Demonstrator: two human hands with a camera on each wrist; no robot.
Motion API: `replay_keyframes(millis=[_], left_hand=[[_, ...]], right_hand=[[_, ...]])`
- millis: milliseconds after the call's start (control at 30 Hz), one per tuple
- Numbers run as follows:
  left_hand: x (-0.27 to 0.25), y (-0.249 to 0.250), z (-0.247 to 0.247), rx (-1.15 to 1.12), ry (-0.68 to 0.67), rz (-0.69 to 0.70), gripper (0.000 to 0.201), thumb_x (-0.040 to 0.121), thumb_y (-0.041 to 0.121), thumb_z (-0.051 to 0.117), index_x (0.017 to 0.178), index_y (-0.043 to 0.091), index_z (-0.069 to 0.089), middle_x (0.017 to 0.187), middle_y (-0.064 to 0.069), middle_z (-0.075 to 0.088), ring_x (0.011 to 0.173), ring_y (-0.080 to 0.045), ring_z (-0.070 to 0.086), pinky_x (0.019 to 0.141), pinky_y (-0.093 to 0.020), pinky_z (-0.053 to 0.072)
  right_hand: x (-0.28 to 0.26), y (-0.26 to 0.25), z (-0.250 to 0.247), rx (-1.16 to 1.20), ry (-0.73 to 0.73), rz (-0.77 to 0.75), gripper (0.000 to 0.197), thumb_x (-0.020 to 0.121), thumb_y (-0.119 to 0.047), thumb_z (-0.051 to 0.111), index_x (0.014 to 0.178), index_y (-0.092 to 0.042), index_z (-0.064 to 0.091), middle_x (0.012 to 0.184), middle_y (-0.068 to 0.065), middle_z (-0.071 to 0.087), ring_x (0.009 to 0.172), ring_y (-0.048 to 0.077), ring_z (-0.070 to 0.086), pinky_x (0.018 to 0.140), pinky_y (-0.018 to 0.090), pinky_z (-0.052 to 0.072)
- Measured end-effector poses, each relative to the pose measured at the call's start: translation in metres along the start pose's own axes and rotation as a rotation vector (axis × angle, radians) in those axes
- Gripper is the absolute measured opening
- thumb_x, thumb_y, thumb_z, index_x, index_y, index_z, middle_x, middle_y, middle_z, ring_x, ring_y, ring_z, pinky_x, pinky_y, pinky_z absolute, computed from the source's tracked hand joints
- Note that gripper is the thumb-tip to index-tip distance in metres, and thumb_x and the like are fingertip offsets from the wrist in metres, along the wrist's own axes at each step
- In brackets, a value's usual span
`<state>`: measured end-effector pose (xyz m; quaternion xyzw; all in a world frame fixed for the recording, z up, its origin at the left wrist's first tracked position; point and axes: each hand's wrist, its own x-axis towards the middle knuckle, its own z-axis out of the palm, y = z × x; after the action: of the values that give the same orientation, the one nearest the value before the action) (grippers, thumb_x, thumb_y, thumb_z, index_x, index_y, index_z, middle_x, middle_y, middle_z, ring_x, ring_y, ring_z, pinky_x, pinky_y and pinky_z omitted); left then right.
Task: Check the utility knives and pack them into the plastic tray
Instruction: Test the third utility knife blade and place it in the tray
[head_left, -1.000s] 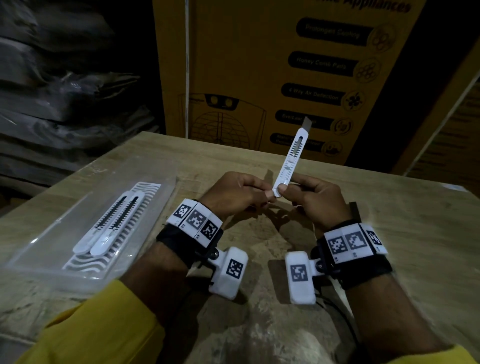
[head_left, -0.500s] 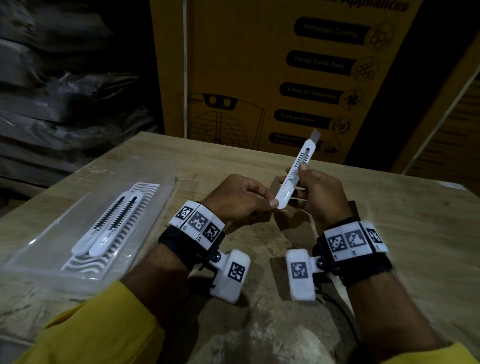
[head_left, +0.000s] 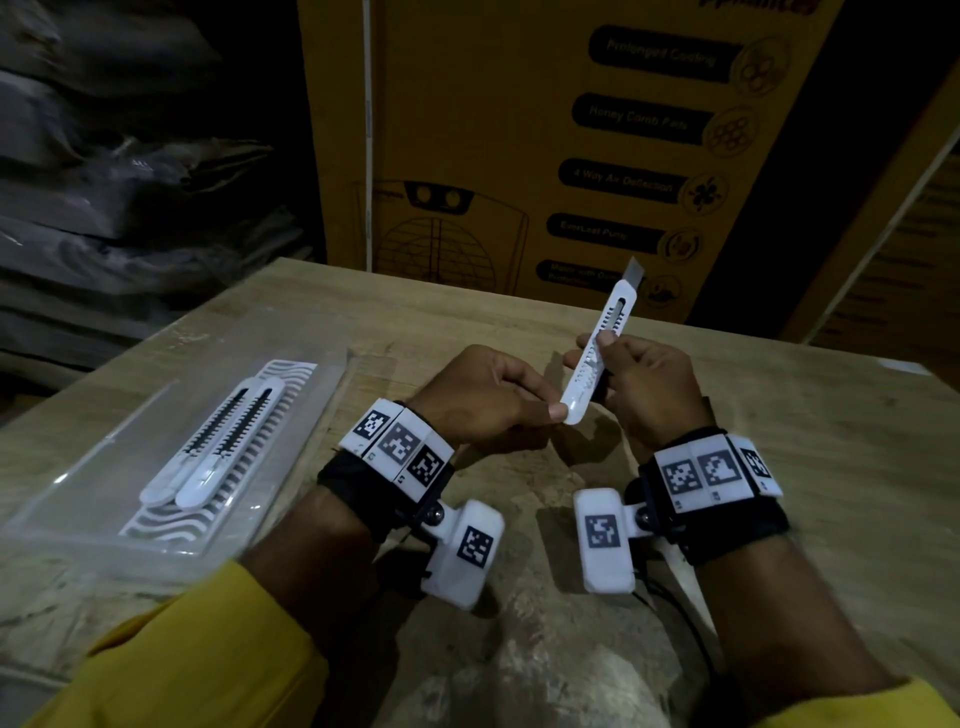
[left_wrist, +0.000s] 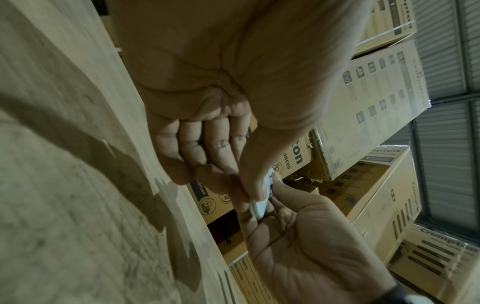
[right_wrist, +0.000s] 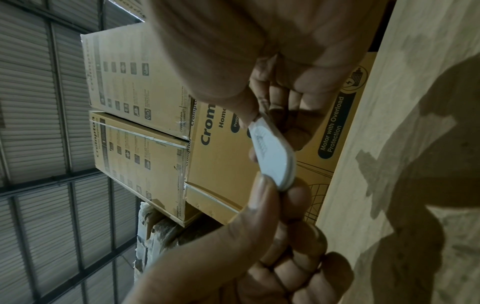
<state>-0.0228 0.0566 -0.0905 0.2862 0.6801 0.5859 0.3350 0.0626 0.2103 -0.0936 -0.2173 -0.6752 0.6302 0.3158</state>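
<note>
A white utility knife (head_left: 602, 338) stands tilted above the table's middle, its grey blade tip out at the top. My right hand (head_left: 639, 379) grips its middle, thumb on the slider. My left hand (head_left: 493, 397) pinches its rounded butt end (right_wrist: 276, 162) between thumb and fingers. The same butt end (left_wrist: 261, 203) shows small between both hands in the left wrist view. Two more white knives (head_left: 218, 444) lie side by side in the clear plastic tray (head_left: 104, 499) at the left, on a wavy white insert.
The wooden table (head_left: 831, 467) has worn, pale patches near me. A tall yellow-brown printed carton (head_left: 519, 156) stands right behind the table. Dark stacked sacks (head_left: 104, 182) fill the left background. More cartons (right_wrist: 135, 123) are piled against a shuttered wall.
My right hand slid up the knife from its butt to its middle, thumb now on the slider. The knife rose and leaned slightly right. My left hand still pinches the butt.
</note>
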Motion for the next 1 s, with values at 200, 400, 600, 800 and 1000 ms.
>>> replay_keyframes(millis=[200, 400, 600, 800, 1000], left_hand=[[0.0013, -0.0015, 0.0011, 0.042, -0.006, 0.013, 0.006, 0.084, 0.000, 0.080, 0.089, 0.003, 0.077, 0.087, -0.019, 0.079, 0.070, -0.019, 0.076, 0.058, -0.022, 0.060], [0.0045, -0.0025, -0.0035, 0.064, 0.016, 0.027, 0.009, 0.086, 0.001, 0.079, 0.094, 0.000, 0.075, 0.080, -0.013, 0.077, 0.072, -0.023, 0.076, 0.062, -0.028, 0.062], [0.0045, -0.0042, 0.0004, 0.028, 0.024, -0.004, 0.011, 0.086, 0.000, 0.079, 0.095, -0.001, 0.075, 0.092, -0.022, 0.078, 0.089, -0.038, 0.078, 0.070, -0.036, 0.064], [0.0037, -0.0034, 0.0031, 0.008, 0.047, -0.004, 0.008, 0.086, 0.001, 0.078, 0.094, 0.000, 0.076, 0.090, -0.018, 0.078, 0.082, -0.029, 0.077, 0.064, -0.029, 0.062], [0.0030, -0.0029, 0.0018, 0.004, 0.074, 0.008, 0.017, 0.087, -0.001, 0.077, 0.101, -0.009, 0.074, 0.090, -0.022, 0.077, 0.075, -0.024, 0.075, 0.065, -0.030, 0.065]], right_hand=[[0.0022, 0.0038, 0.0004, -0.019, 0.013, 0.012, 0.014, 0.101, -0.013, 0.057, 0.101, -0.009, 0.070, 0.084, -0.001, 0.074, 0.078, 0.009, 0.073, 0.075, 0.031, 0.060], [0.0029, 0.0031, 0.0038, 0.019, -0.020, 0.021, 0.014, 0.098, -0.005, 0.060, 0.099, -0.016, 0.068, 0.085, -0.001, 0.075, 0.085, 0.013, 0.074, 0.081, 0.035, 0.060], [0.0030, 0.0066, 0.0011, 0.025, -0.030, 0.023, 0.013, 0.099, -0.005, 0.058, 0.103, -0.013, 0.067, 0.089, 0.002, 0.075, 0.089, 0.017, 0.072, 0.086, 0.038, 0.058], [0.0036, 0.0054, 0.0001, 0.029, -0.048, 0.019, 0.024, 0.097, -0.001, 0.059, 0.119, -0.005, 0.066, 0.094, 0.004, 0.075, 0.092, 0.017, 0.072, 0.088, 0.039, 0.058], [0.0013, 0.0041, 0.0008, 0.017, -0.082, -0.033, 0.026, 0.094, 0.006, 0.061, 0.117, -0.006, 0.064, 0.094, 0.003, 0.074, 0.086, 0.011, 0.073, 0.082, 0.033, 0.062]])
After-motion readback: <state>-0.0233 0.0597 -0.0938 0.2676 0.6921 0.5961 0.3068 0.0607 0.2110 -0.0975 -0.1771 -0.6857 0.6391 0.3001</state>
